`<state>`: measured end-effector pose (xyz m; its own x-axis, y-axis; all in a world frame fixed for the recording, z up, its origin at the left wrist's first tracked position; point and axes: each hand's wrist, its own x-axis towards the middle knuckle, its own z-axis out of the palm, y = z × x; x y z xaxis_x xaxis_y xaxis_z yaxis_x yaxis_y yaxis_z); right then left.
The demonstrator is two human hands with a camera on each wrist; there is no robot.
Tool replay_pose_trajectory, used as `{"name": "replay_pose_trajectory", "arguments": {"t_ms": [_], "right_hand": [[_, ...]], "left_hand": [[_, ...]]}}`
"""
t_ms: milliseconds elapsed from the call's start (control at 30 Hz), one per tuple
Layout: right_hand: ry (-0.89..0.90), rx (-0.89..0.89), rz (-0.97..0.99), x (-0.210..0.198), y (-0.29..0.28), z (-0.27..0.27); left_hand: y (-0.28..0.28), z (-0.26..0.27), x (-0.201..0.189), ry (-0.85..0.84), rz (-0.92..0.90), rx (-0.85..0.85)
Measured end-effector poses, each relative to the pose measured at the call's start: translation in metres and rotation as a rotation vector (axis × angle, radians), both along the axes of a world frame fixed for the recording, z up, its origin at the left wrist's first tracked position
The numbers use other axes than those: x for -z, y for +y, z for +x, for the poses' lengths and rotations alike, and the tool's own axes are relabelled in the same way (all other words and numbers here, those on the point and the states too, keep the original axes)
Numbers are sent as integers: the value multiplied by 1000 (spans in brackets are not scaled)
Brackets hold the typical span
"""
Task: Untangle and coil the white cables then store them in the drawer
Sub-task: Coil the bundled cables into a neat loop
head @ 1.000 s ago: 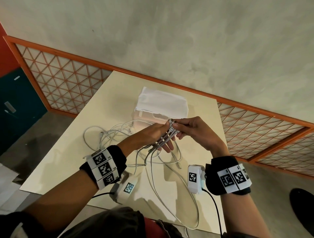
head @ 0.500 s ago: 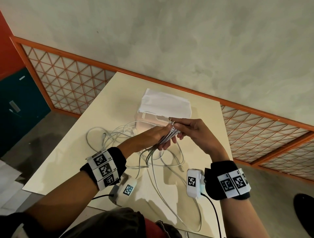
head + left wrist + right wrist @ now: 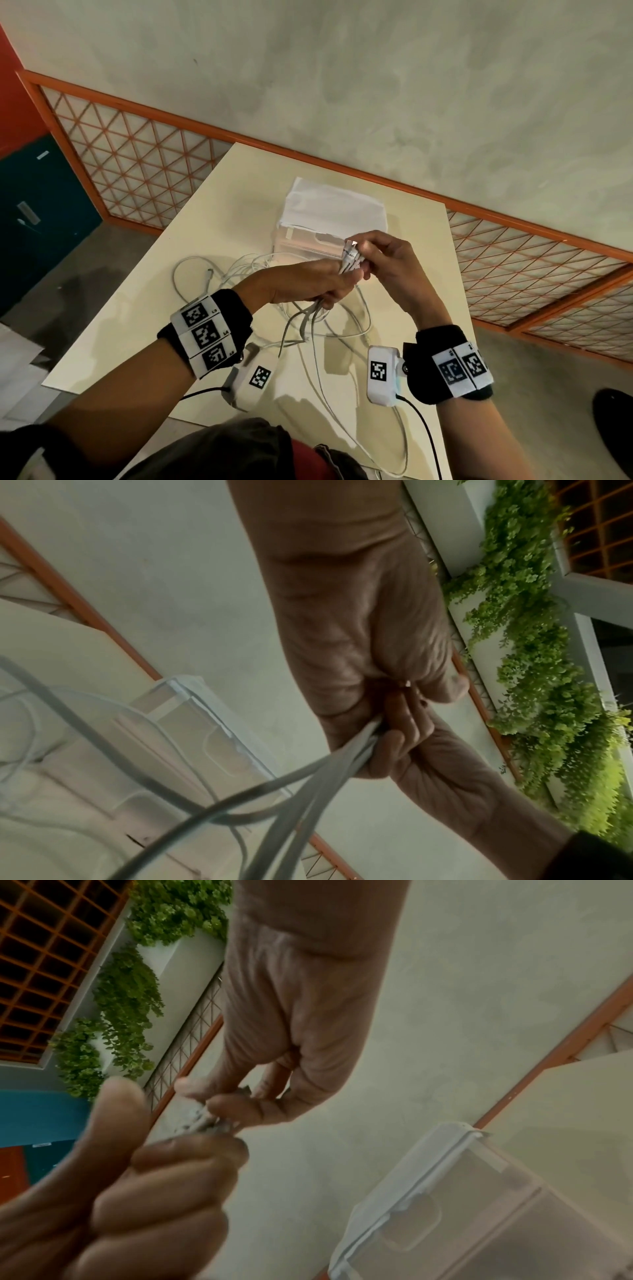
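Note:
Several white cables (image 3: 310, 320) hang from my hands above the table and trail in loose loops across it. My left hand (image 3: 318, 284) grips the bundled strands (image 3: 329, 767) in its curled fingers. My right hand (image 3: 380, 257) pinches the connector ends (image 3: 351, 260) of the bundle just beyond the left fingers; the ends (image 3: 198, 1121) show between thumb and fingertips in the right wrist view. More white cable (image 3: 202, 270) lies tangled on the table to the left. A translucent drawer box (image 3: 308, 240) with a white top (image 3: 332, 209) stands behind my hands.
The cream table (image 3: 212, 219) ends close to my body and at its right edge (image 3: 459, 274). An orange-framed lattice railing (image 3: 137, 161) runs behind it. A grey floor lies beyond, and a teal cabinet (image 3: 37, 212) stands at the left.
Both hands have lifted the bundle slightly and drawn closer together; the right fingers have closed tighter round the connector ends. The cables on the table lie much as before.

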<state>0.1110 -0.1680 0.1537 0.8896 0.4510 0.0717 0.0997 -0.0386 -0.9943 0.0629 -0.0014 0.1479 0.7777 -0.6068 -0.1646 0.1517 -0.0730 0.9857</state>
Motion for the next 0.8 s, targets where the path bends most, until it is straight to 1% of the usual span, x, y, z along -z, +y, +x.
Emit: {"name": "replay_pose_trajectory", "arguments": {"t_ms": [67,100,167,233,267,300,367,400,533,600,667,733,800], "right_hand": [[-48,9,15,7,3,0],[-42,-35,-4,9,4,-1],[29,-189,-142,15,8,-4],[51,-353,-346,17,18,-13],[49,-413,-408,20,25,-17],[56,-444,-423,23,31,-21],[64,-418,-400,29,41,-24],[50,-376,-413,32,42,-22],[-10,-245,-547,46,32,-10],[-45,-194,-608,55,18,-5],[-68,-151,-633,60,7,-2],[-87,-116,-645,58,0,-2],[-56,-93,-639,50,0,-3]], "left_hand": [[-1,2,-4,16,-74,-80],[-2,3,-6,25,-128,-126],[-3,7,-13,-3,-223,-198],[-3,9,-22,-33,-308,-214],[-3,9,-27,-36,-344,-213],[-3,9,-32,-41,-364,-219],[0,9,-37,-36,-373,-253],[2,8,-39,-27,-369,-282],[18,7,-44,-24,-345,-385],[28,6,-44,-66,-308,-422],[40,4,-40,-152,-179,-435],[51,2,-32,-255,38,-429],[57,3,-24,-324,280,-394]]}}
